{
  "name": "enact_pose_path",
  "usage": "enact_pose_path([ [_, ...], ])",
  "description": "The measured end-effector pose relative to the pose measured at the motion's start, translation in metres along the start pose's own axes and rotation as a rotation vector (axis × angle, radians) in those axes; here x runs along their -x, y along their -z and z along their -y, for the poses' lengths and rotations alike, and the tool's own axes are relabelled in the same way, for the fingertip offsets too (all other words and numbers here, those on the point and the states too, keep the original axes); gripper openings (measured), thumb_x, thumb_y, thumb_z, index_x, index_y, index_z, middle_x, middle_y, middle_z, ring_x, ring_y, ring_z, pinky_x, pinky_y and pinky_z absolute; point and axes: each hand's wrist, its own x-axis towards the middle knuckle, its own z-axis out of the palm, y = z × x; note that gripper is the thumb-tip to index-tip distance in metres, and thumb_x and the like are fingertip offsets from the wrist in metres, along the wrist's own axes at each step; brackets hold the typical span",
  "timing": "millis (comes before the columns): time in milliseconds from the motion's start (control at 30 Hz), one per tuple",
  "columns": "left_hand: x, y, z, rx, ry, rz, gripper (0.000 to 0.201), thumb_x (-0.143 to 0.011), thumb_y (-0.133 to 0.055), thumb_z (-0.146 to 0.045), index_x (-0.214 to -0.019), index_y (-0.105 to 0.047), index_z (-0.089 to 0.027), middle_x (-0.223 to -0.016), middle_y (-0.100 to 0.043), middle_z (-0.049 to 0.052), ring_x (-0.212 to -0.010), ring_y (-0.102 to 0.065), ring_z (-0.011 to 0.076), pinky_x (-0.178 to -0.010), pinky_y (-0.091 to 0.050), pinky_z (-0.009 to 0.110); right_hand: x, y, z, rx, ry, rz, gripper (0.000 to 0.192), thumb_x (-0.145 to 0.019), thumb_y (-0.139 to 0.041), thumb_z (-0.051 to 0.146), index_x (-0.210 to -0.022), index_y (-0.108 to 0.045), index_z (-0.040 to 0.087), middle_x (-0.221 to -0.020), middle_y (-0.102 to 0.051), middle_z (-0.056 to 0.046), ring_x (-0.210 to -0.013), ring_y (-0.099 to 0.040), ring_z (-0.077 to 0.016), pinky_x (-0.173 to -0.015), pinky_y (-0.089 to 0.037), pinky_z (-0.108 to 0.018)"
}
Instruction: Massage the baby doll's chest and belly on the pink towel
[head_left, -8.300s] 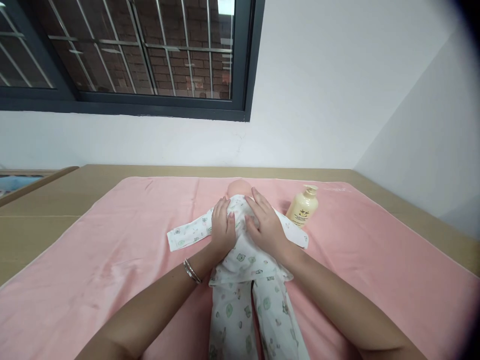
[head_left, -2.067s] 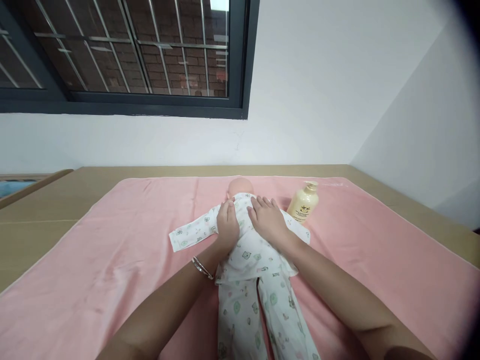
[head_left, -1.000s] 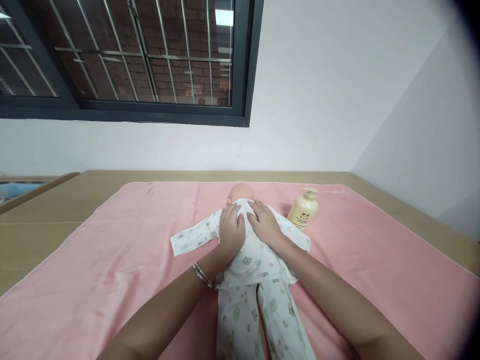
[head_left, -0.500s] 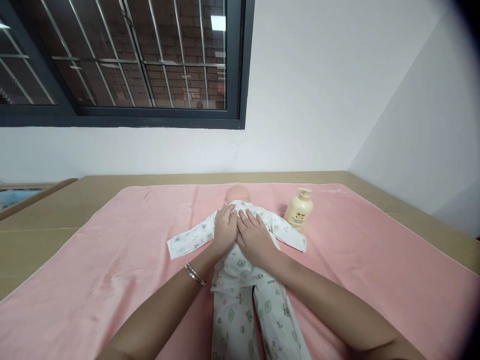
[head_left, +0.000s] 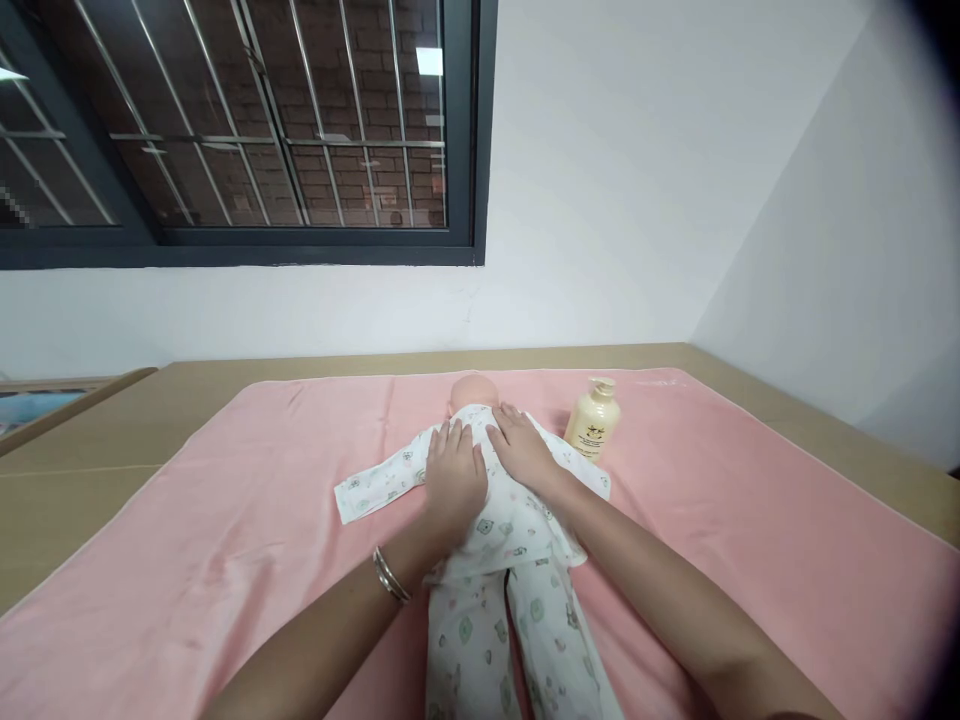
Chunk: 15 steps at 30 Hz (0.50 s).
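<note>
A baby doll (head_left: pixel 474 392) lies with its head toward the wall, wearing a white printed top (head_left: pixel 510 515) and matching trousers (head_left: pixel 471 635). Its face does not show. My left hand (head_left: pixel 456 475) rests flat on the left side of the doll's upper body, fingers stretched toward its head. My right hand (head_left: pixel 521 447) lies flat near the doll's right shoulder, fingers angled up and to the left. Both hands are open and grip nothing. The doll's left sleeve (head_left: pixel 379 485) spreads out to the side; my right forearm partly covers the other sleeve.
A pale yellow pump bottle (head_left: pixel 594 420) stands just right of the doll. Beneath them a pink sheet (head_left: pixel 300 530) covers much of the wooden surface (head_left: pixel 97 485). Behind are a white wall (head_left: pixel 585 200) and a dark-framed window (head_left: pixel 315 247) with metal bars.
My hands have moved apart from the middle of the doll's back: the right one up and outward toward the shoulder, the left one slightly lower. The view has tilted a little.
</note>
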Motion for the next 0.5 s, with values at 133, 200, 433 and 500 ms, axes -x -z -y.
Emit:
enact_pose_path([
  [133, -0.016, 0.002, 0.012, 0.036, 0.079, 0.076, 0.045, -0.092, -0.034, -0.029, -0.13, -0.051, -0.012, -0.139, -0.051, 0.017, -0.136, -0.039, 0.0291, -0.114, -0.022, 0.051, 0.026, -0.002, 0.025, 0.135, 0.055, -0.023, 0.051, -0.096, -0.029, 0.025, -0.14, -0.038, 0.0, -0.146, -0.038, -0.022, -0.139, -0.031, -0.0283, -0.114, -0.021, -0.043],
  [200, -0.03, 0.004, 0.019, 0.039, 0.152, 0.175, 0.047, -0.094, -0.031, -0.033, -0.132, -0.048, -0.011, -0.143, -0.046, 0.017, -0.138, -0.035, 0.0287, -0.114, -0.02, 0.052, 0.042, -0.002, 0.039, 0.185, 0.14, -0.002, 0.053, -0.093, -0.035, 0.023, -0.14, -0.039, -0.001, -0.148, -0.036, -0.022, -0.14, -0.028, -0.0305, -0.115, -0.02, -0.044],
  [433, -0.024, 0.008, 0.009, -0.13, 0.096, 0.216, 0.051, -0.096, -0.024, -0.03, -0.137, -0.043, -0.006, -0.145, -0.043, 0.017, -0.139, -0.033, 0.0275, -0.116, -0.02, 0.047, 0.019, 0.008, 0.018, 0.018, 0.114, 0.061, 0.05, -0.098, -0.025, 0.029, -0.142, -0.04, 0.01, -0.149, -0.038, -0.013, -0.14, -0.03, -0.0252, -0.113, -0.024, -0.042],
  [500, -0.01, 0.008, -0.001, -0.194, 0.024, 0.166, 0.049, -0.096, -0.026, -0.026, -0.136, -0.045, -0.005, -0.143, -0.046, 0.018, -0.138, -0.035, 0.0286, -0.115, -0.023, 0.047, 0.004, 0.008, 0.003, -0.022, 0.052, 0.075, 0.051, -0.098, -0.025, 0.031, -0.144, -0.036, 0.01, -0.149, -0.037, -0.014, -0.14, -0.029, -0.0237, -0.114, -0.023, -0.042],
])
